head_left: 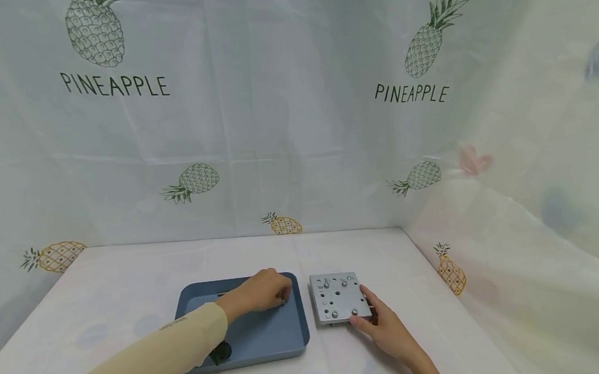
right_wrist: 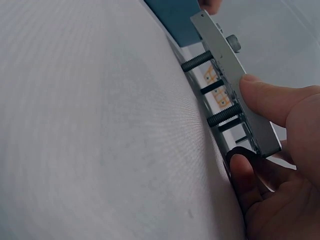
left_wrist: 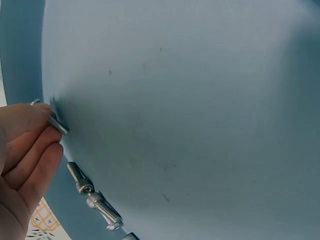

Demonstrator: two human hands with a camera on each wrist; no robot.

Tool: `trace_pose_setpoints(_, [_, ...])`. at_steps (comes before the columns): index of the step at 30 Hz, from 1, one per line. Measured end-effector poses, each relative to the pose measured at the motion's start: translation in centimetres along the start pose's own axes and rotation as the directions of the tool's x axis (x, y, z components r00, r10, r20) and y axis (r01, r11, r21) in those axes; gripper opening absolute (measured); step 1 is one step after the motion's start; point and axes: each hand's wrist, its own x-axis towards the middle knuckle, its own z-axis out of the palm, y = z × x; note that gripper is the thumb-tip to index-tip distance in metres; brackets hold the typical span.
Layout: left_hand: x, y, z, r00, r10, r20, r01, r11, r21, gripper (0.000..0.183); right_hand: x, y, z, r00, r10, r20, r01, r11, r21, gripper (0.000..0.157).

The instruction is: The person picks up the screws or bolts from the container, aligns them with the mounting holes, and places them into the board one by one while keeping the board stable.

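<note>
My left hand reaches over the blue tray. In the left wrist view its thumb and fingers pinch a small metal screw beside the tray's wall. Several socket-head screws lie along that same edge, among them one screw close below the fingers. To the tray's right is a square silver metal plate with holes and several screws in its top. My right hand grips its right near corner, thumb on the face and fingers at the edge. Threaded screw shanks stick out underneath, holding the plate above the cloth.
A white cloth covers the table. Behind it hangs a curtain printed with pineapples, and another pale curtain hangs at the right. A dark round object shows below the left sleeve; its kind is unclear.
</note>
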Motion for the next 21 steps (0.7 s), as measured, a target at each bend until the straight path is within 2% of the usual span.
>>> trace_pose_setpoints(5, [-0.31,-0.16,-0.40,1.000,-0.023,-0.019,0.021,0.994,-0.108,0.014,-0.02,0.01,0.00,1.000,-0.006,-0.001,0.006,1.000,0.014,0.093])
trace_pose_setpoints(11, [-0.23,-0.15,-0.45,0.997,-0.056,-0.055,0.044,0.981,-0.191,0.013,-0.02,0.07,0.03,1.000,0.001,0.002,-0.001,1.000,0.011,0.093])
trace_pose_setpoints(21, [0.45,-0.09,-0.66,0.981,-0.158,-0.113,0.111,0.934,-0.338,0.014,-0.01,-0.03,0.00,1.000,0.004,-0.003,-0.004,1.000,-0.001,0.093])
